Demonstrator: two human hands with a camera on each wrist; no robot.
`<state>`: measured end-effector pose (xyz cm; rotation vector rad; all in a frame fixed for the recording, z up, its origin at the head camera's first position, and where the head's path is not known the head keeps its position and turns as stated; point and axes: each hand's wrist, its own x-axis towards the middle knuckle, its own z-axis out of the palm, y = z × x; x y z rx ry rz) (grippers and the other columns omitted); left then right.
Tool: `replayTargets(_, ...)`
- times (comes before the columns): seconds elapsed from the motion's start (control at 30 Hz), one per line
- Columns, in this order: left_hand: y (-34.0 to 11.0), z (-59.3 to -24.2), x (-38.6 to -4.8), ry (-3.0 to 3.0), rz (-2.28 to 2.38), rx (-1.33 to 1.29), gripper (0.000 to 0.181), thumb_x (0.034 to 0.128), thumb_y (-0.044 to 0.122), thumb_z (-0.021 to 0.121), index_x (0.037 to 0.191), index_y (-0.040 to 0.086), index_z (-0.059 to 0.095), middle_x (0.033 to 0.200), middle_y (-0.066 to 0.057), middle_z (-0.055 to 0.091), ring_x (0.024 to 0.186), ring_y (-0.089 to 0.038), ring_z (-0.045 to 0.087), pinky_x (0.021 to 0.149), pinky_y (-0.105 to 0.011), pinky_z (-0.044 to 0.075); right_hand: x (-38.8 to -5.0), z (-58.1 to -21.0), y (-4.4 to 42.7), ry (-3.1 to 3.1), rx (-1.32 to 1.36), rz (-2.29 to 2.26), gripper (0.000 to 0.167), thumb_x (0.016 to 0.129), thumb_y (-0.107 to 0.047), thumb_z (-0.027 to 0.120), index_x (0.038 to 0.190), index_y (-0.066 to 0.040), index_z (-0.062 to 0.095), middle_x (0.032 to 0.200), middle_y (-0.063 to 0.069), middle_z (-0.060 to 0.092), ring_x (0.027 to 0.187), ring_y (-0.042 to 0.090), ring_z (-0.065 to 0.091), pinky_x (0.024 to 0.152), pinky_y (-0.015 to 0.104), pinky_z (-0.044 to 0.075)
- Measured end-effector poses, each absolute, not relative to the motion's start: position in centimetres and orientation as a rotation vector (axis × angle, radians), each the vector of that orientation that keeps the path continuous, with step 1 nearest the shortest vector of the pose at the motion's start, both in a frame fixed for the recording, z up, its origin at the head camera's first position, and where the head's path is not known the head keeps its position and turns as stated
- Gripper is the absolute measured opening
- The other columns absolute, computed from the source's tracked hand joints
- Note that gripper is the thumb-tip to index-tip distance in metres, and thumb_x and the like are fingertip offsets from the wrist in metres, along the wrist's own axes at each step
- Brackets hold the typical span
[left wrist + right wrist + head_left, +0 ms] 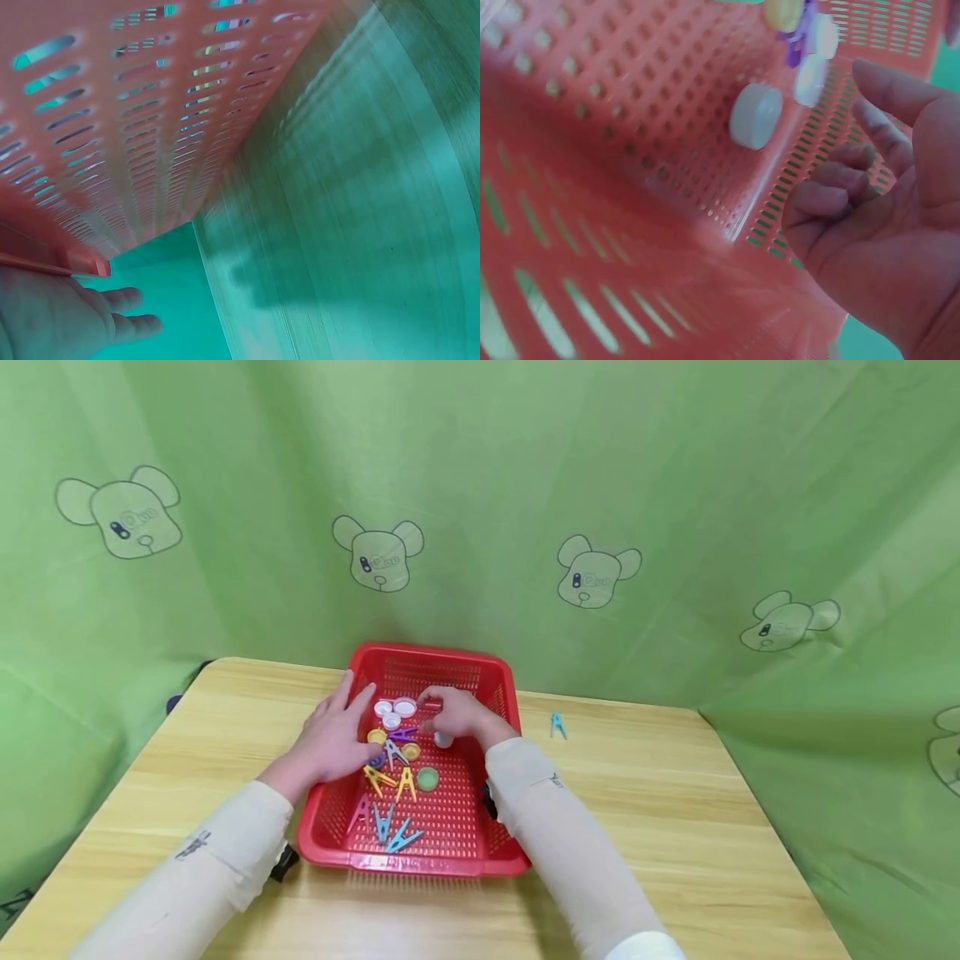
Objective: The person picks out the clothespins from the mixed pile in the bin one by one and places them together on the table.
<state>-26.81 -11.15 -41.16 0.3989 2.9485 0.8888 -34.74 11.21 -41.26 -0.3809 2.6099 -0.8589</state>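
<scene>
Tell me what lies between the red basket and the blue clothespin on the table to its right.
Only bare wooden tabletop lies between the red basket and that blue clothespin, as the head view shows.

Curtained workspace, green cloth (480,460), wooden table (660,810)

from my end, no word reads for certain. green curtain (480,452): rounded, letter-like marks on the outlined animal heads (380,575), too faint for me to spell out. dark print on left sleeve (191,881) and right sleeve (573,852): illegible.
</scene>
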Motion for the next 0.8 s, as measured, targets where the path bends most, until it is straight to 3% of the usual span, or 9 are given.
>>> replayTargets(0.13, -11.12, -41.29, -26.95, 2.939, 0.899, 0.391, 0.096, 0.0843, 0.029, 0.075, 0.161, 0.012, 0.019, 0.165, -0.014, -0.011, 0.144, -0.052, 0.011, 0.108, -0.072, 0.021, -35.10, -41.78, 10.92, 2.579, -0.370, -0.784, 0.038, 0.090, -0.011, 0.072, 0.126, -0.019, 0.063, 0.112, 0.008, 0.059, 0.078, 0.023, 0.058, 0.062, 0.039, 0.057)
replayTargets(0.23, -11.19, -41.32, -26.98, 2.938, 0.905, 0.385, 0.096, 0.0844, 0.028, 0.075, 0.161, 0.012, 0.020, 0.165, -0.013, -0.011, 0.144, -0.051, 0.011, 0.108, -0.073, 0.022, -35.39, -42.05, 10.67, 2.570, -0.389, -0.712, 0.034, 0.090, -0.008, 0.070, 0.122, -0.019, 0.065, 0.110, 0.007, 0.059, 0.076, 0.021, 0.056, 0.056, 0.032, 0.052)
replayTargets(0.47, -11.30, -41.38, -27.03, 2.937, 0.913, 0.377, 0.096, 0.0838, 0.028, 0.076, 0.161, 0.012, 0.020, 0.165, -0.012, -0.012, 0.144, -0.050, 0.010, 0.105, -0.073, 0.027, -35.54, -42.32, 10.42, 2.590, -0.507, -0.526, 0.026, 0.090, -0.012, 0.072, 0.114, -0.020, 0.069, 0.109, 0.002, 0.060, 0.095, 0.020, 0.055, 0.073, 0.031, 0.049)
replayTargets(0.67, -11.29, -41.59, -27.10, 2.940, 0.912, 0.375, 0.097, 0.0835, 0.029, 0.076, 0.161, 0.013, 0.020, 0.166, -0.011, -0.012, 0.145, -0.050, 0.010, 0.105, -0.073, 0.027, -35.38, -42.21, 10.51, 2.580, -0.535, -0.513, 0.014, 0.089, -0.012, 0.075, 0.102, -0.016, 0.070, 0.101, 0.001, 0.061, 0.090, 0.020, 0.055, 0.072, 0.030, 0.048)
replayTargets(0.8, -11.27, -41.60, -27.11, 2.940, 0.907, 0.374, 0.096, 0.0837, 0.029, 0.075, 0.161, 0.013, 0.020, 0.166, -0.011, -0.012, 0.144, -0.050, 0.011, 0.106, -0.073, 0.026, -35.35, -42.33, 10.41, 2.588, -0.547, -0.536, 0.018, 0.087, -0.010, 0.077, 0.102, -0.017, 0.070, 0.103, 0.001, 0.061, 0.093, 0.020, 0.055, 0.076, 0.032, 0.049)
